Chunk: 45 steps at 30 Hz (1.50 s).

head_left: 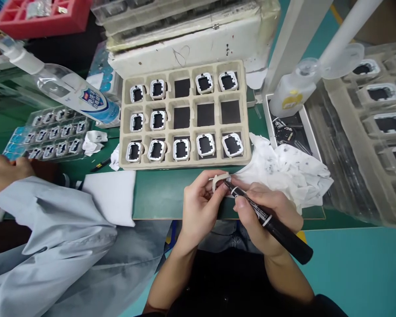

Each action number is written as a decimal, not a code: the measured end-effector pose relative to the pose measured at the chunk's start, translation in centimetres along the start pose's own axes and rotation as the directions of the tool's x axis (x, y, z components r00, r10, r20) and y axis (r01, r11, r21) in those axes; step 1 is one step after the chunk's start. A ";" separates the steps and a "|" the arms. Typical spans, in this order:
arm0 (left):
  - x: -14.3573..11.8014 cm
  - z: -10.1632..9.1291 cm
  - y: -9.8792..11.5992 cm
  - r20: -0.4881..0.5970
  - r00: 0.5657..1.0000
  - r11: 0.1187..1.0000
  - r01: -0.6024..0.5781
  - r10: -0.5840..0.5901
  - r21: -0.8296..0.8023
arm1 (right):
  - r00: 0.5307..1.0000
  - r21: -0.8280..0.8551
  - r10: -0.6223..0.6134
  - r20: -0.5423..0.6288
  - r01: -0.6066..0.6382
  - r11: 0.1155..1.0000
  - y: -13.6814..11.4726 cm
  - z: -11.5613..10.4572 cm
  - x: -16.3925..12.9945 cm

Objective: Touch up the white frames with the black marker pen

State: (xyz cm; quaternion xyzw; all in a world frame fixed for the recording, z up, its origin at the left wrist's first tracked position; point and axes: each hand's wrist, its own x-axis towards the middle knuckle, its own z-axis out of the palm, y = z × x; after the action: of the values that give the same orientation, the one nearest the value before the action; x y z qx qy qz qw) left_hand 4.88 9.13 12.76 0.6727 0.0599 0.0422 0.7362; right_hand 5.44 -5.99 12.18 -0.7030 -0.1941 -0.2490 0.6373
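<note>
Between the thumb and fingers of my left hand (201, 202) is a small pale watch-case-like frame (219, 178), turned on its side. My right hand (267, 211) grips a black marker pen (270, 222), its tip at the frame's edge; whether it touches cannot be made out. Just beyond both hands lies a beige compartment tray (185, 166). Several square frames with silvery rims, such as this one (232, 144), sit in its pockets, while some pockets in the top and middle rows show only dark bottoms.
Crumpled white wipes (284, 169) lie right of my hands, near a white box (312, 143) of small parts and a dispenser bottle (293, 90). Stacked trays (350, 176) stand far right. Leftward are a spray bottle (75, 92), a white cloth (112, 196) and a co-worker's sleeve (56, 220).
</note>
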 end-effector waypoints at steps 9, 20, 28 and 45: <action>-0.2 -0.2 -0.1 -0.003 1.000 0.998 0.002 -0.002 0.066 | 0.999 -0.079 0.008 -0.031 -0.011 0.997 -0.6 0.3 0.3; -0.3 -0.2 -0.3 -0.014 0.999 0.970 -0.031 0.035 0.240 | 0.998 -0.111 -0.029 -0.054 0.023 0.994 -0.5 0.3 0.5; -0.6 -0.2 0.1 -0.007 0.993 0.907 -0.101 0.114 0.408 | 0.997 -0.155 -0.067 -0.032 0.061 0.986 -0.5 0.7 0.4; -0.6 0.2 0.0 -0.050 0.995 0.947 -0.063 0.083 0.314 | 0.996 -0.156 -0.068 -0.051 0.059 0.986 -0.5 1.1 0.2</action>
State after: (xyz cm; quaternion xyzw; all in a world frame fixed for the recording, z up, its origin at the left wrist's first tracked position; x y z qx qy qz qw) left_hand 4.35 8.84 12.76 0.7807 0.0637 0.0806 0.6164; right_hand 5.41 -4.90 12.61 -0.7364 -0.1784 -0.3031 0.5779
